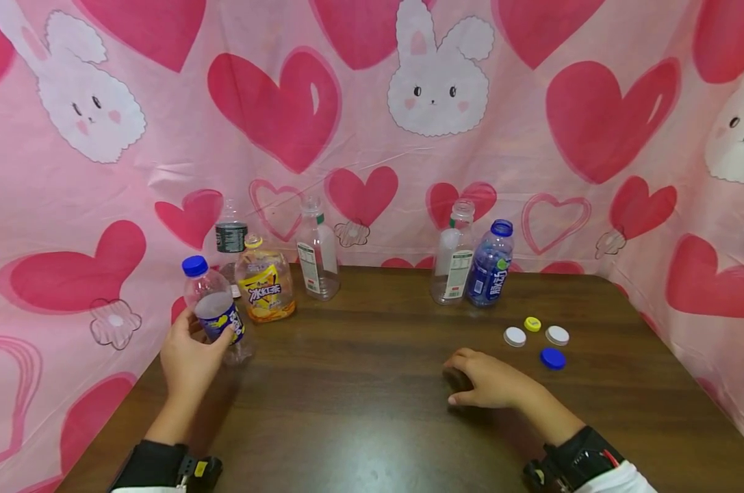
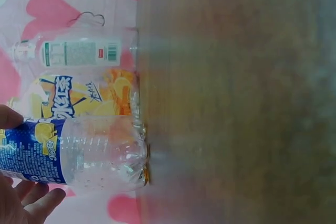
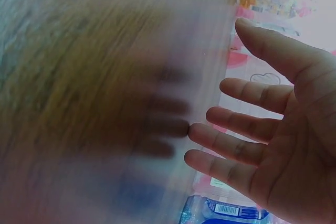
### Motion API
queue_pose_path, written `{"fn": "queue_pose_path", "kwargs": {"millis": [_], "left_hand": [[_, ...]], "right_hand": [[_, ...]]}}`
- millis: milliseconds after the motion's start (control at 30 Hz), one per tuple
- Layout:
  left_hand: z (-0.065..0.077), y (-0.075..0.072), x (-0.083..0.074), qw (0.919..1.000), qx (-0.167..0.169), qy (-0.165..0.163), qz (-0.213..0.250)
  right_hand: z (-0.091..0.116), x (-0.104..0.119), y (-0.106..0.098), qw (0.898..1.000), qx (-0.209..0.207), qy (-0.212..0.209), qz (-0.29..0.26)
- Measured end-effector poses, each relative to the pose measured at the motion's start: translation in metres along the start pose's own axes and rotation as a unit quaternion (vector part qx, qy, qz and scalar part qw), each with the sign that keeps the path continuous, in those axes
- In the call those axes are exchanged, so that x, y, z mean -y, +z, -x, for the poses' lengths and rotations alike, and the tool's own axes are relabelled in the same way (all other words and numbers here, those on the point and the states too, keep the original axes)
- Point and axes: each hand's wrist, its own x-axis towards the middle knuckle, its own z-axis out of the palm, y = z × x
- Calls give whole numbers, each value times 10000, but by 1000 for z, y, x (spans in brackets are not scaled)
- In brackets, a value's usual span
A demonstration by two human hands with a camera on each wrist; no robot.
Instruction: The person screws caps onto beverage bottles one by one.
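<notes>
In the head view, my left hand (image 1: 189, 359) grips a clear plastic bottle (image 1: 213, 296) at the table's left side. The bottle stands nearly upright, with a blue cap (image 1: 195, 266) on its top and a blue and yellow label. The left wrist view shows fingers on both sides of the label, with the bottle's base (image 2: 134, 163) at the tabletop. My right hand (image 1: 491, 382) is over the middle right of the table and holds nothing. Its fingers are spread and extended in the right wrist view, above their shadow on the wood.
Behind the held bottle stand an orange-labelled bottle (image 1: 265, 291), a dark-labelled bottle (image 1: 232, 236) and a clear bottle (image 1: 319, 257). Farther right are another clear bottle (image 1: 452, 263) and a blue bottle (image 1: 490, 267), both uncapped. Loose caps, including a blue cap (image 1: 553, 358), lie beyond my right hand.
</notes>
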Motion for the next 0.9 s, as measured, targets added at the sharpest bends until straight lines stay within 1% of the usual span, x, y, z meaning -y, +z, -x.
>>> {"fn": "queue_pose_path", "kwargs": {"millis": [133, 367, 433, 600, 733, 767, 800, 833, 900], "left_hand": [[-4, 0, 1, 9999, 105, -80, 53], [-13, 1, 5, 9989, 339, -318, -32], [-16, 2, 6, 9988, 365, -338, -22], [-19, 3, 6, 9984, 429, -364, 31], [-20, 3, 7, 9972, 545, -497, 121], [-19, 3, 6, 9975, 486, -504, 120], [-17, 3, 4, 9981, 354, -490, 115], [-14, 3, 1, 9990, 123, -407, 124], [-5, 4, -10, 9983, -534, -47, 246]], "right_hand": [[0, 0, 1, 10000, -21, -47, 34], [0, -1, 2, 10000, -13, -79, 12], [0, -1, 2, 9999, -22, -101, 26], [0, -2, 3, 9999, -42, -125, 50], [0, -2, 3, 9999, -44, -114, 47], [0, -1, 3, 9999, -42, -113, 38], [0, -1, 3, 9999, -47, -116, 23], [0, -1, 3, 9999, -46, -108, 14], [1, 0, 3, 10000, -39, -90, -12]]}}
